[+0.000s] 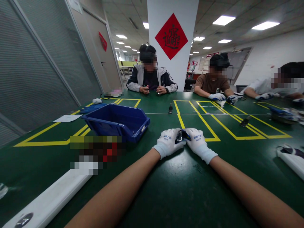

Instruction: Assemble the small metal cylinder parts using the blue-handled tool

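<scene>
Both of my hands wear white gloves with blue printing and meet just above the green table. My left hand [167, 142] is closed around a small dark part with a shiny silver end [179, 136]; its exact kind is too small to make out. Against the same part, my right hand [196, 141] is closed, with its dark-coated fingertips touching it from the right. The gloves cover much of the piece. Farther back, a small dark tapered piece [170, 108] stands upright on the table.
A blue plastic bin [114, 120] stands left of my hands. Yellow tape [209, 139] marks the green table [156, 199]. A white bar [54, 193] lies at front left, and another dark piece [245, 121] lies to the right. Several people sit across the table, some gloved.
</scene>
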Demonstrator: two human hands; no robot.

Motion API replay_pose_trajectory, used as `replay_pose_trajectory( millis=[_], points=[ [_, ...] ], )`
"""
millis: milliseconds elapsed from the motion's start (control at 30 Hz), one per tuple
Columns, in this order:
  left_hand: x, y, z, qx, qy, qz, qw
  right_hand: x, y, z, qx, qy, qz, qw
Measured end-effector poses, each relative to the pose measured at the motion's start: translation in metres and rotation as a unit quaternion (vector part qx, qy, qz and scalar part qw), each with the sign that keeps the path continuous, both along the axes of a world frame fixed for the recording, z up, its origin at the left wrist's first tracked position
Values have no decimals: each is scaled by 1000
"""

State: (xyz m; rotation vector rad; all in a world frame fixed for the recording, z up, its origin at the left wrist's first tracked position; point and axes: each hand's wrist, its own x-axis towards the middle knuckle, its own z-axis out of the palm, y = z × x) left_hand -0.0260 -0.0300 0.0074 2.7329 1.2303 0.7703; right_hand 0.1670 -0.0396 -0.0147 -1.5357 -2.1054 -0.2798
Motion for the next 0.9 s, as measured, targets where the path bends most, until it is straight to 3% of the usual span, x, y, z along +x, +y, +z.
replay_pose_trajectory(
  millis=[100,167,400,600,733,900],
  points=[
    [-2,1,-3,6,21,-28,999,1,0,1,-7,20,-11,1000],
    [-2,2,-5,4,29,-14,999,0,-2,4,-3,43,8,999],
    [8,3,-3,-15,68,140,988,-8,-16,13,47,127,86,987],
    [19,1,0,-6,84,181,980,-8,-22,18,38,80,136,987],
    [15,-4,3,44,72,156,984,-7,-23,18,10,72,153,986],
    [6,-4,7,63,50,71,994,-7,-27,18,-32,139,147,979]
  ],
)
